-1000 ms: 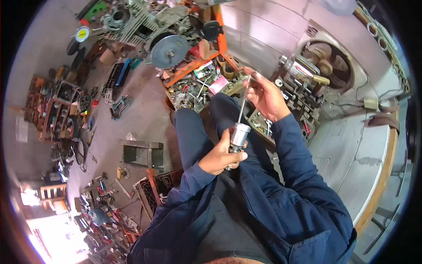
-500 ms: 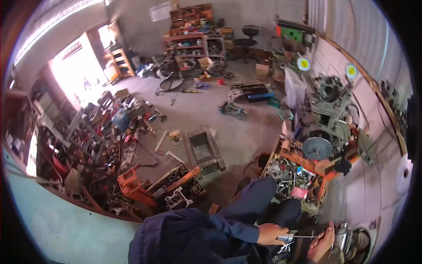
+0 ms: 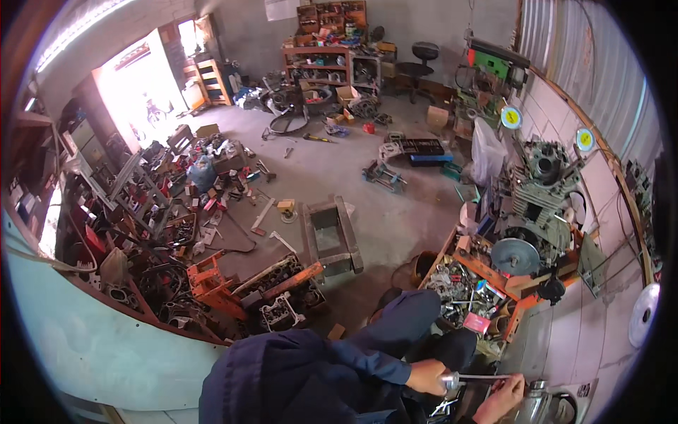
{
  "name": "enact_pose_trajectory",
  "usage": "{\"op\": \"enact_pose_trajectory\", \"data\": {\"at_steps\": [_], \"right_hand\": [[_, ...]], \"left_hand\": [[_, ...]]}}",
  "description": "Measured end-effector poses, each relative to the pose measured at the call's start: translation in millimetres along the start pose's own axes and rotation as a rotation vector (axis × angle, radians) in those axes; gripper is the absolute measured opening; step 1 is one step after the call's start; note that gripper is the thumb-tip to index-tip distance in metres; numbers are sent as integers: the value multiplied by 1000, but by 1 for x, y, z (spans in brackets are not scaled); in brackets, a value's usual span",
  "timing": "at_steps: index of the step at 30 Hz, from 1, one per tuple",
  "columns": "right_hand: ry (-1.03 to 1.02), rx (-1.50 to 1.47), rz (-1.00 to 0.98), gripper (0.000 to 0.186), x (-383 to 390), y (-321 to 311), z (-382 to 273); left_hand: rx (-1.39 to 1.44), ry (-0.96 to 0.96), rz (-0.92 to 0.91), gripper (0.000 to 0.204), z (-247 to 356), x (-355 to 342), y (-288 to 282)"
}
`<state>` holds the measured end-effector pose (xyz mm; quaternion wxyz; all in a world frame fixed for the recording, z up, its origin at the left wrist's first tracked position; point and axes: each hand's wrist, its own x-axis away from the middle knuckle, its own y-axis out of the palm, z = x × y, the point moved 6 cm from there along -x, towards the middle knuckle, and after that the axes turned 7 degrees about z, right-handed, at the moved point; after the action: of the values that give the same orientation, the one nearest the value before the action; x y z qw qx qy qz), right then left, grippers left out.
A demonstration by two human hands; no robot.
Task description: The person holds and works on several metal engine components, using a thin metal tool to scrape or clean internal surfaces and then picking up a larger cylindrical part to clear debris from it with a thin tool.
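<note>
My left hand [image 3: 426, 377] is closed round the near end of a tool with a thin, straight metal rod [image 3: 484, 377] and a silvery cylindrical part [image 3: 450, 381]. The rod runs rightward, roughly level, to my right hand [image 3: 503, 399], whose fingers pinch its far end. What the fingertips touch there is partly hidden. Just right of that hand stands a shiny metal machine part [image 3: 538, 405] with a rounded body. Below the rod, several metal tools [image 3: 443, 407] lie between my hands.
An orange-framed bin [image 3: 462, 293] of loose parts and a greasy engine [image 3: 540, 187] stand along the right wall. Ahead on the floor is a metal box frame [image 3: 330, 237]. Piled scrap [image 3: 159, 219] fills the left, beside a pale blue panel [image 3: 106, 339].
The view has shifted, so most of the room appears farther right. Both hands still hold the rod. My right hand has come slightly left and lower in the picture.
</note>
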<state>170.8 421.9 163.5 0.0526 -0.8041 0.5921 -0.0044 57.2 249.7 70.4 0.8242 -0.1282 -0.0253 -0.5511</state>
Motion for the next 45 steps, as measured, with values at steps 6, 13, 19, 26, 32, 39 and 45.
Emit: {"op": "enact_pose_trajectory", "data": {"at_steps": [6,13,19,26,32,39,45], "right_hand": [[-346,51,-136,37,-3,12,-9],[-381,97,-153,38,-6,4,-26],[-436,192,-22,39,5,8,-47],[-191,-277,-221,13,20,36,-49],[-169,-429,19,27,28,31,-85],[-306,258,-382,20,40,34,-84],[-573,215,-493,15,67,50,-80]], "left_hand": [[-201,64,110,40,24,-5,-38],[-162,25,96,34,38,-4,-46],[-304,187,267,32,33,-12,-46],[-306,262,228,43,52,-15,-52],[-201,250,214,28,49,-14,-43],[2,435,369,25,76,-10,-64],[-102,627,448,24,102,-5,-78]]}}
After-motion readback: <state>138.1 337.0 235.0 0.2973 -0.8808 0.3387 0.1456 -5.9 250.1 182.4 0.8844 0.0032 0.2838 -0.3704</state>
